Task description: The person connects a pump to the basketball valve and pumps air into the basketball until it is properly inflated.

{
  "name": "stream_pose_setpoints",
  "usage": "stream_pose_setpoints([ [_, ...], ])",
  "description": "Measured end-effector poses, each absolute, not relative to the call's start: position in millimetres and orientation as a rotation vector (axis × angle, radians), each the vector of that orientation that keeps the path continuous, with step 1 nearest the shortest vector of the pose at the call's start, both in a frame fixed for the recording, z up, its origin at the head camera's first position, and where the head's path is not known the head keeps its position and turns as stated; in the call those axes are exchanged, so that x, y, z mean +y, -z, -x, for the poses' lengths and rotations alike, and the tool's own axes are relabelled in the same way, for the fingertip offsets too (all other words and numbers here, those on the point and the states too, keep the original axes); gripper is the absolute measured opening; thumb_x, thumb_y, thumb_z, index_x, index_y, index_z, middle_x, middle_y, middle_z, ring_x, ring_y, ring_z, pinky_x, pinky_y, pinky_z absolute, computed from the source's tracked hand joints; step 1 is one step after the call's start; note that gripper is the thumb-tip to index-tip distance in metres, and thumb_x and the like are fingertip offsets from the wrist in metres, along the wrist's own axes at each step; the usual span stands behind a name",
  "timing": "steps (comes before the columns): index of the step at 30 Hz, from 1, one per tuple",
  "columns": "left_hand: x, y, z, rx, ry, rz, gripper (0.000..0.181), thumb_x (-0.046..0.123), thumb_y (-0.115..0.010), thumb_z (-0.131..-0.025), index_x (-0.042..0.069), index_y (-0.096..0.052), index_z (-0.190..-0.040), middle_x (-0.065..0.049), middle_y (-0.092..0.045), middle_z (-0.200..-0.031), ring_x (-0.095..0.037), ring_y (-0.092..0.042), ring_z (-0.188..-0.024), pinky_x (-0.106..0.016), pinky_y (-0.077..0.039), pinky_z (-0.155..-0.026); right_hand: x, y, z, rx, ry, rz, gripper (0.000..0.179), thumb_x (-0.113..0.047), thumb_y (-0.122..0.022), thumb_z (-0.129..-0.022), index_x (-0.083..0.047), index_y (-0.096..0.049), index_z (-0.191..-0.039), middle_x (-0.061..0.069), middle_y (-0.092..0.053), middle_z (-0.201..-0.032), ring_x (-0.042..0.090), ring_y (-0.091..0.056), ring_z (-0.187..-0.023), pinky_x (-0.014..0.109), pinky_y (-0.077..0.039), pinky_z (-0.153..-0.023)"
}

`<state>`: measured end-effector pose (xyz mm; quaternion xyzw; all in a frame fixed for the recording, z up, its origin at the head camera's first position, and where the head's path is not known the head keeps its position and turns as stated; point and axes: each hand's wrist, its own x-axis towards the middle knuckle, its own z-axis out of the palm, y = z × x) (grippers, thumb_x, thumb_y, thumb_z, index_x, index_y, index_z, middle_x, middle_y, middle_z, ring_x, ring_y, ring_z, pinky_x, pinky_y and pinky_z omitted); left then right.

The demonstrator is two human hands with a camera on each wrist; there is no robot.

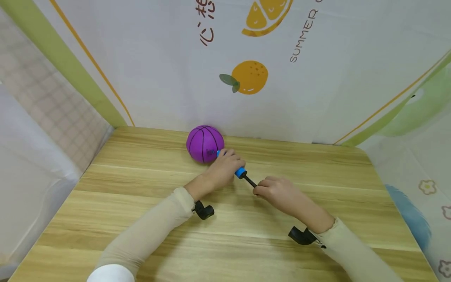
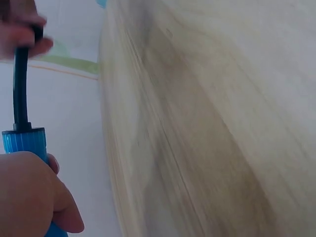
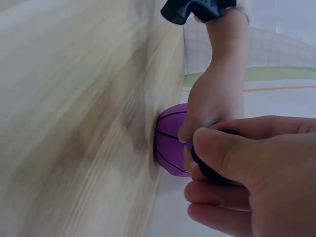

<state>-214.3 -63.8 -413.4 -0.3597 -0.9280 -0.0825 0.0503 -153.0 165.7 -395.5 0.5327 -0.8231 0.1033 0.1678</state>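
A purple ball (image 1: 203,143) with black basketball lines sits on the table near the back wall. My left hand (image 1: 225,166) grips the blue barrel of a hand pump (image 1: 240,172), whose far end meets the ball's right side in the head view. From the barrel a black rod (image 2: 20,89) stands well drawn out. My right hand (image 1: 280,194) holds the black handle (image 3: 217,175) at the rod's end between thumb and fingers. In the right wrist view the left hand partly covers the ball.
The wood-grain table (image 1: 141,219) runs back to a white cloth (image 1: 169,78) printed with oranges and lettering. Hanging cloths also flank both sides. Black wrist cameras (image 1: 204,210) stick out from both sleeves, low over the tabletop.
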Motion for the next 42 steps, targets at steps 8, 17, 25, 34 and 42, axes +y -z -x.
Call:
stream_pose_setpoints([
  [8,-68.4,413.1,218.4,-2.818,0.282,1.099,0.037,-0.012,-0.068,-0.082,0.015,-0.069,-0.109,-0.001,-0.070,-0.113,-0.024,-0.052,-0.108,-0.048,-0.035,-0.107,190.8,384.2,131.2,-2.344,-0.369,-1.553,0.021,-0.004,-0.086,-0.075,-0.013,-0.073,-0.089,-0.004,-0.069,-0.084,0.009,-0.066,-0.074,0.020,-0.055,-0.065],
  [17,-66.8,413.8,220.1,-2.825,0.267,1.103,0.037,-0.009,-0.068,-0.087,0.016,-0.069,-0.114,-0.002,-0.069,-0.113,-0.024,-0.051,-0.109,-0.051,-0.034,-0.107,189.0,391.1,142.6,-2.336,-0.379,-1.520,0.023,-0.002,-0.086,-0.074,-0.012,-0.073,-0.090,-0.003,-0.070,-0.087,0.010,-0.067,-0.077,0.022,-0.056,-0.066],
  [25,-63.4,413.3,217.6,-2.825,0.228,1.084,0.033,-0.004,-0.072,-0.089,0.018,-0.069,-0.113,-0.001,-0.069,-0.114,-0.025,-0.051,-0.113,-0.051,-0.034,-0.108,165.4,397.1,163.3,-2.377,-0.324,-1.503,0.019,-0.002,-0.083,-0.080,-0.012,-0.074,-0.092,-0.003,-0.070,-0.087,0.011,-0.066,-0.079,0.022,-0.055,-0.067],
  [34,-60.3,413.8,214.5,-2.826,0.196,1.117,0.033,-0.006,-0.069,-0.088,0.018,-0.069,-0.110,-0.001,-0.069,-0.116,-0.025,-0.051,-0.115,-0.050,-0.034,-0.107,148.1,401.3,176.9,-2.364,-0.252,-1.499,0.016,0.001,-0.079,-0.084,-0.010,-0.073,-0.094,-0.002,-0.068,-0.086,0.012,-0.064,-0.077,0.022,-0.053,-0.066],
  [42,-63.0,410.9,216.7,-2.789,0.260,1.140,0.034,-0.011,-0.065,-0.084,0.017,-0.069,-0.103,-0.001,-0.070,-0.110,-0.024,-0.052,-0.107,-0.049,-0.037,-0.104,146.1,396.2,174.8,-2.340,-0.283,-1.495,0.014,-0.004,-0.082,-0.082,-0.008,-0.074,-0.093,0.000,-0.070,-0.084,0.014,-0.067,-0.075,0.023,-0.055,-0.066],
])
